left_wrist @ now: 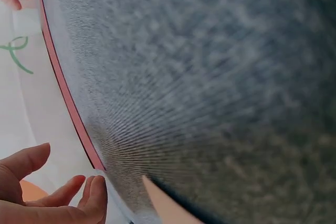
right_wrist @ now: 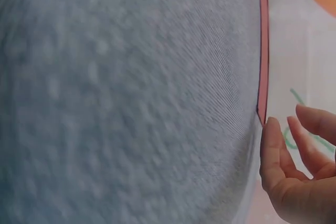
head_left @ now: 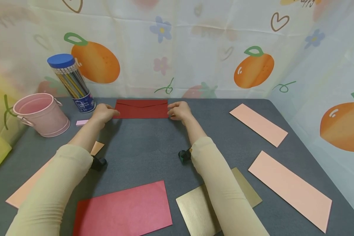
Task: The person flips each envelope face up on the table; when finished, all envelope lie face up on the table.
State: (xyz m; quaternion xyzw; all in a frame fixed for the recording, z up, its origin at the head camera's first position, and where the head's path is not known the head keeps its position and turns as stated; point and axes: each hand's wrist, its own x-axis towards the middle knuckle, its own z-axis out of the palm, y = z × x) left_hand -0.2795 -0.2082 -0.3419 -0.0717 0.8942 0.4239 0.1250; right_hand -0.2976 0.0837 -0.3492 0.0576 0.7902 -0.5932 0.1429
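Presently, a dark red envelope [head_left: 141, 111] lies flat along the back edge of the tabletop [head_left: 141, 147]. The left hand [head_left: 104, 112] is at its left end, the right hand [head_left: 180, 110] at its right. Both hands are released, fingers loosely extended and thumbs apart; whether the fingertips touch the paper or stop just beside it cannot be told.

Risks, as judged: unequal pressure from the two sides could turn the envelope out of line with the back edge. An inward squeeze could bow the paper, and a forward push could drive it into the curtain [head_left: 194, 72] behind.

The pencil jar [head_left: 84, 88], near the back left corner, stands just beyond the left hand; an outward swing could topple it. A small pink block [head_left: 82, 123] near that wrist could be knocked aside.

Toward the front edge, the right sleeve [head_left: 224, 190] crosses a gold envelope [head_left: 193, 206]; a low withdrawal could drag it. The left sleeve [head_left: 47, 190] poses the same hazard to a peach envelope [head_left: 22, 193].
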